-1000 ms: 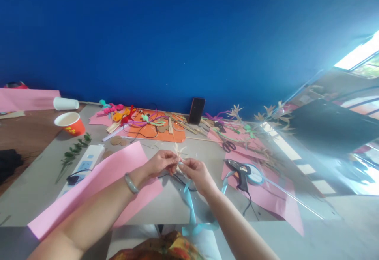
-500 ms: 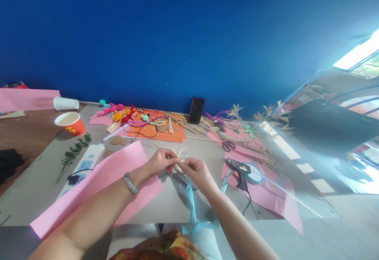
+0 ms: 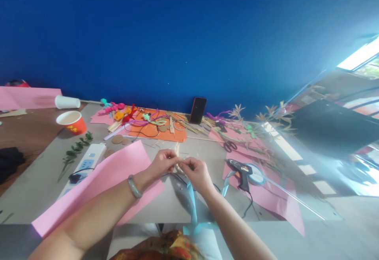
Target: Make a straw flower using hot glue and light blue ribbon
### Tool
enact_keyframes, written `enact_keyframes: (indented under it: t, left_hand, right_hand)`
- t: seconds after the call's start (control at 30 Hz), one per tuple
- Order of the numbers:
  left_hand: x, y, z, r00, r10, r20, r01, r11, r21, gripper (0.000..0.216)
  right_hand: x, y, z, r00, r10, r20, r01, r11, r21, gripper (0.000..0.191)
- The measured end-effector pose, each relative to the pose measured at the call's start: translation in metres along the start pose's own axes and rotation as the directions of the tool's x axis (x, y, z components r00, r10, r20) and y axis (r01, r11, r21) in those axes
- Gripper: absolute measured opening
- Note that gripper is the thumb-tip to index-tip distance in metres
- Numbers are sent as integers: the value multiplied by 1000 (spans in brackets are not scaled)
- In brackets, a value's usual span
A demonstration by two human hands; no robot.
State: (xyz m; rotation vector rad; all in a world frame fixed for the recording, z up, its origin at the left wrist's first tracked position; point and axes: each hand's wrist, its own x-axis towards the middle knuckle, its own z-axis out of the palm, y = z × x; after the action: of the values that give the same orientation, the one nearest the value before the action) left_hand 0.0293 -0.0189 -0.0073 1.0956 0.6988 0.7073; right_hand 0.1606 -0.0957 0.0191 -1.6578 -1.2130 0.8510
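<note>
Over the middle of the table my left hand (image 3: 162,163) and my right hand (image 3: 196,172) meet, fingertips touching. Both pinch a small pale straw-coloured piece with pointed strips (image 3: 177,148) that stick up above the fingers. Most of it is hidden, so its exact kind is unclear. A light blue ribbon (image 3: 192,206) hangs below my right hand and droops over the table's front edge; where its upper end goes is covered by the hand. A black cord (image 3: 174,174) runs beneath my hands. A bracelet (image 3: 134,186) circles my left wrist.
Pink paper (image 3: 139,157) lies under my left forearm beside a power strip (image 3: 85,165). To the right are a glue gun (image 3: 243,173), ribbon roll (image 3: 256,174) and scissors (image 3: 230,146). A phone (image 3: 197,110) leans on the blue wall. A paper cup (image 3: 72,123) stands left.
My fingertips have drawn closer together and the left wrist has shifted slightly right. The pale strips, spread out before, now show as a narrower upright tuft.
</note>
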Motion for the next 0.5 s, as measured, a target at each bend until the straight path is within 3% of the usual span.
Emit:
enact_keyframes:
  t: [0.13, 0.3, 0.5]
  left_hand:
    - [-1, 0, 1, 998, -42, 43, 46, 995, -90, 35]
    - [4, -1, -6, 965, -77, 249, 134, 966, -220, 36]
    - [5, -6, -11, 935, -65, 349, 147, 965, -217, 36]
  right_hand:
    - [0, -2, -3, 999, 27, 38, -30, 997, 64, 21]
    - [-2, -6, -9, 987, 73, 141, -111, 953, 283, 29]
    - [-2, -4, -10, 962, 80, 262, -198, 864, 462, 30]
